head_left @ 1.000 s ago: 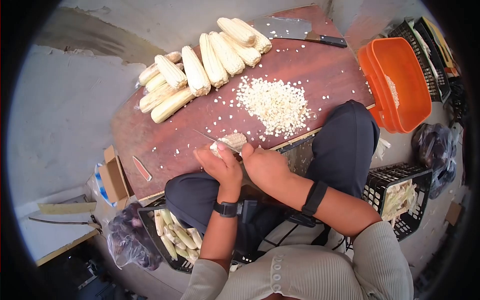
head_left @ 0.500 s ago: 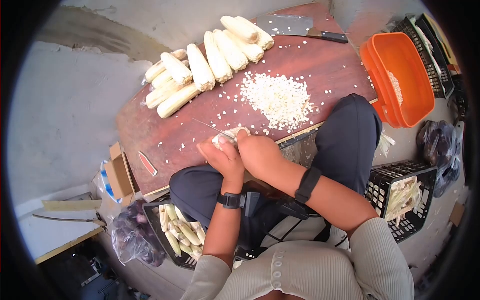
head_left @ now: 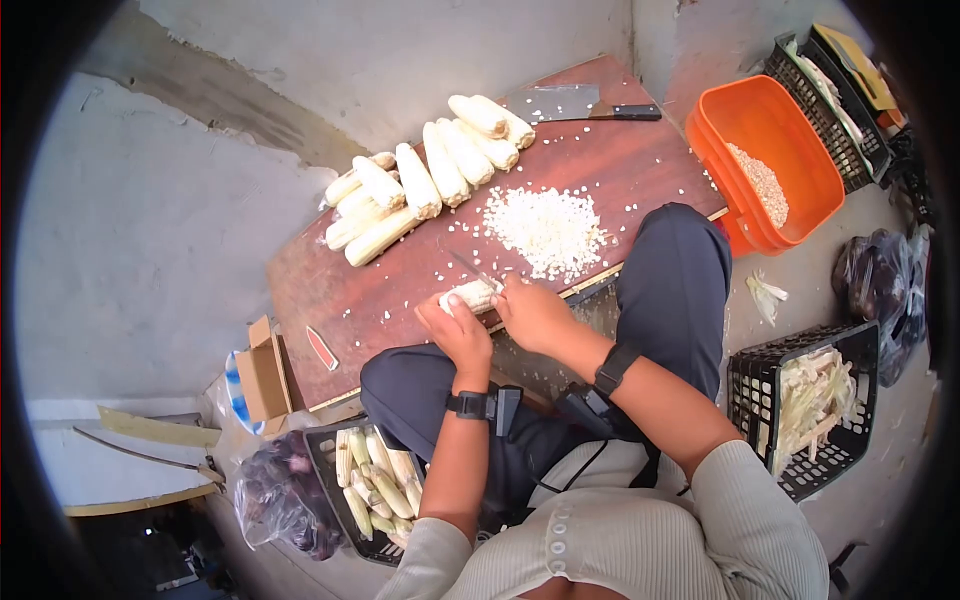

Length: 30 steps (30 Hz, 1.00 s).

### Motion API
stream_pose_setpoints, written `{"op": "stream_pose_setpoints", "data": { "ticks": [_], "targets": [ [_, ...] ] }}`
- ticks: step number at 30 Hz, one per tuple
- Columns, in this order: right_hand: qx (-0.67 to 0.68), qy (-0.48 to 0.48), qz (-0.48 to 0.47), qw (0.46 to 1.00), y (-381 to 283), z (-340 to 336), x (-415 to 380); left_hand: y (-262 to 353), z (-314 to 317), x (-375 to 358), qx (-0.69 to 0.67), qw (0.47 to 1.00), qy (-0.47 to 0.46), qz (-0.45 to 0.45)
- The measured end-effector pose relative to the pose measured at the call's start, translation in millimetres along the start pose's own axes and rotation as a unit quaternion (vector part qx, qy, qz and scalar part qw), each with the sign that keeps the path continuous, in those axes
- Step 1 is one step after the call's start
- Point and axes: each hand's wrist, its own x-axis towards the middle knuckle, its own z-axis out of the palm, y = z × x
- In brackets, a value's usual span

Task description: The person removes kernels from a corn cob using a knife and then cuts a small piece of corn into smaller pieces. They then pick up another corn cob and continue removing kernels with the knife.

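Note:
My left hand is closed around a pale corn cob above the near edge of the red-brown board. In my right hand is a small knife, its thin blade pointing up and left, close against the cob. The handle is hidden by my fingers. Just beyond my hands lies a pile of loose white kernels. A row of whole husked cobs rests on the far left of the board.
A cleaver lies at the board's far end. Beside it on the right stands an orange bucket with kernels inside. Black crates hold husks and corn ears. A red-and-white blade-shaped piece lies at the left.
The camera view has shifted, so the board sits lower in it. My right hand has drawn slightly apart from my left, and more of the cob shows between them.

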Motion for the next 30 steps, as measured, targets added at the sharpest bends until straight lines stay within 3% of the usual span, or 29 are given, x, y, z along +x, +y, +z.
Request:
{"op": "stream_pose_setpoints", "data": {
  "ticks": [2, 9, 24, 30],
  "targets": [
    [-0.078, -0.049, 0.018, 0.996, -18, -19, -12, 1, 0, -3, -0.016, 1.000, -0.011, 0.002],
    [-0.175, -0.014, -0.064, 0.982, -16, -19, -47, 15, 4, -11, -0.020, 1.000, -0.013, 0.020],
    [-0.176, -0.144, 0.020, 0.974, -15, -25, -32, 10, 6, -6, 0.022, 0.999, -0.013, 0.045],
    [-0.148, -0.085, 0.020, 0.985, -16, -18, -14, 15, 9, -8, 0.014, 0.998, -0.040, 0.056]
  ]
}}
